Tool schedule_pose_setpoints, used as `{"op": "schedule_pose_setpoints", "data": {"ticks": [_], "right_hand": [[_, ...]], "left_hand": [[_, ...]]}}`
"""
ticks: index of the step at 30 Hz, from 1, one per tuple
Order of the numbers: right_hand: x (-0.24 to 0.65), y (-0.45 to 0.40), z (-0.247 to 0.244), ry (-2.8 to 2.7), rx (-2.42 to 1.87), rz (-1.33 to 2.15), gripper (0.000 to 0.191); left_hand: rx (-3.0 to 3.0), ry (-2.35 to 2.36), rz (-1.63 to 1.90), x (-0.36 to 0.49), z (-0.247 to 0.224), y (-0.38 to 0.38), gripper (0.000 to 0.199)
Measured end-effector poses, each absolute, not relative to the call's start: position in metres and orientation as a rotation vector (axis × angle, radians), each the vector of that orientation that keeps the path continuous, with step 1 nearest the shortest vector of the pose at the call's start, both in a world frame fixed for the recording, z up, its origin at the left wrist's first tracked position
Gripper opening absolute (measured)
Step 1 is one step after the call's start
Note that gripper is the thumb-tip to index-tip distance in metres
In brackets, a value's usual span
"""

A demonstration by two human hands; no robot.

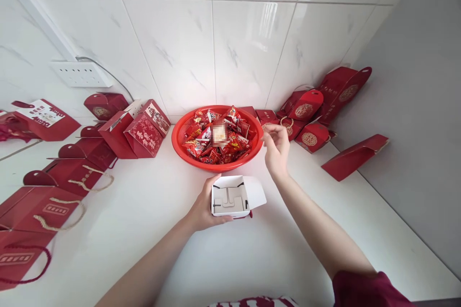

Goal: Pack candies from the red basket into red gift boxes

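Observation:
A small box (230, 196) with a white inside lies open-topped on the white table, its flap spread to the right. My left hand (207, 205) grips the box by its left side, thumb and fingers around it. Nothing shows inside the box but folded card and dark slots. Beyond it, a red plastic basket (219, 169) holds several red-wrapped snack packets (230, 153). My right hand (276, 149) is raised beside the basket's right rim, fingers bent toward the thumb; whether anything sits between the fingertips is hidden.
Several red gift boxes (68, 176), some with rope handles, line the left side. More red boxes (302, 105) stand at the back right, and one red box (355, 157) leans by the grey panel. A tiled wall with a socket strip (82, 74) rises behind.

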State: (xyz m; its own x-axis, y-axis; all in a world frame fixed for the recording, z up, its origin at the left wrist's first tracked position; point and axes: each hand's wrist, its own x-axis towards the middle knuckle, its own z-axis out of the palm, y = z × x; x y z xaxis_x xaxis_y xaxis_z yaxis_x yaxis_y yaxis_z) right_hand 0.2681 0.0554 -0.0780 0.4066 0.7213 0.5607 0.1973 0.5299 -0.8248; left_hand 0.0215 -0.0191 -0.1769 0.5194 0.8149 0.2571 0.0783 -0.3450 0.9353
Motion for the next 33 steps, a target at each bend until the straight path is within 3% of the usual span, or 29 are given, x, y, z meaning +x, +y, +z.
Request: {"op": "schedule_pose_setpoints", "data": {"ticks": [5, 14, 19, 26, 33], "right_hand": [[0.260, 0.097, -0.055, -1.469, -1.118, 0.559, 0.015], [0.228, 0.148, -0.074, -1.633, -1.285, 0.813, 0.020], [0.222, 0.154, -0.066, -1.790, -1.207, 0.885, 0.016], [0.210, 0.126, -0.057, -2.067, -1.072, 0.684, 0.020], [0.196, 0.129, -0.074, -2.656, -0.785, 0.820, 0.037]], "left_hand": [[1.768, 0.773, 0.913, 0.020, -0.174, -0.019, 0.117], [1.747, 0.759, 0.881, 0.019, -0.174, -0.019, 0.118], [1.780, 0.779, 0.882, 0.018, -0.171, -0.021, 0.117], [1.775, 0.772, 0.873, 0.017, -0.171, -0.021, 0.115], [1.776, 0.800, 0.864, 0.016, -0.172, -0.021, 0.118]]}}
